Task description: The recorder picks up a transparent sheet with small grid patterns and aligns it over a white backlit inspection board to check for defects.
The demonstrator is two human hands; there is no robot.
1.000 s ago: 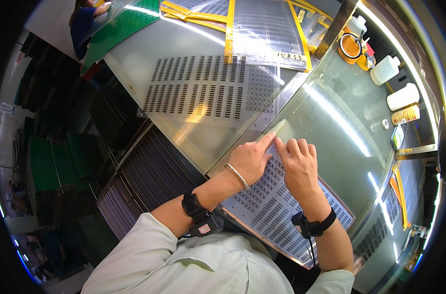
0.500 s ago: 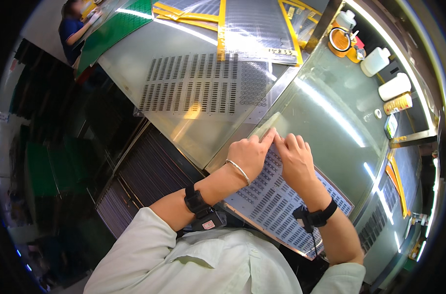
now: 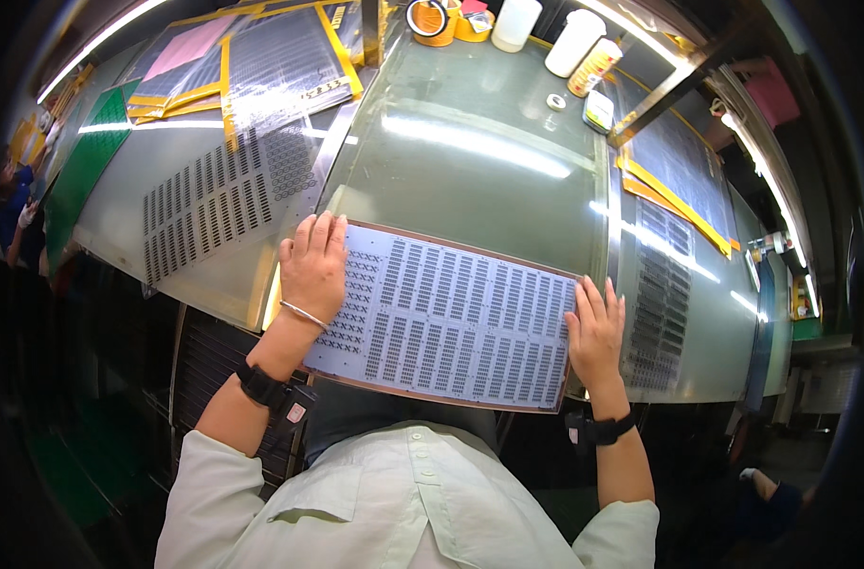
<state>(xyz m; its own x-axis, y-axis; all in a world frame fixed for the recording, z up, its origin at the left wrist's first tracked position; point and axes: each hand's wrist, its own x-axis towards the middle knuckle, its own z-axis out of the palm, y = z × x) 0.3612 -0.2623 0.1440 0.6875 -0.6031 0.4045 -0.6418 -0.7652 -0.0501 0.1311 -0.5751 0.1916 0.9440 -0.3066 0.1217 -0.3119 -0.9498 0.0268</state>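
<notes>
A flat rectangular circuit board panel (image 3: 451,318) lies in front of me, pale blue with rows of dark marks and a thin copper-coloured rim. Its near edge reaches past the table front toward my body. At its left end my left hand (image 3: 312,267) grips the edge near the far corner, fingers together. My right hand (image 3: 598,332) closes on the right edge, the thumb near the panel and the fingers pointing away from me. The undersides of both hands' grips are hidden. A pale, thin wedge-shaped piece (image 3: 353,202) sits just beyond my left fingertips.
Under the panel is a glass-like tabletop (image 3: 432,142). Yellow-edged film sheets (image 3: 285,71) lie at the far left, others (image 3: 674,142) at the right. Tape rolls (image 3: 432,21), white bottles (image 3: 574,43) and a yellow can (image 3: 594,68) stand at the back. A person (image 3: 17,204) is at far left.
My view has turned rightward. My hands, close together at the panel's far corner before, are now apart at its left and right ends. The panel now lies nearly crosswise before me.
</notes>
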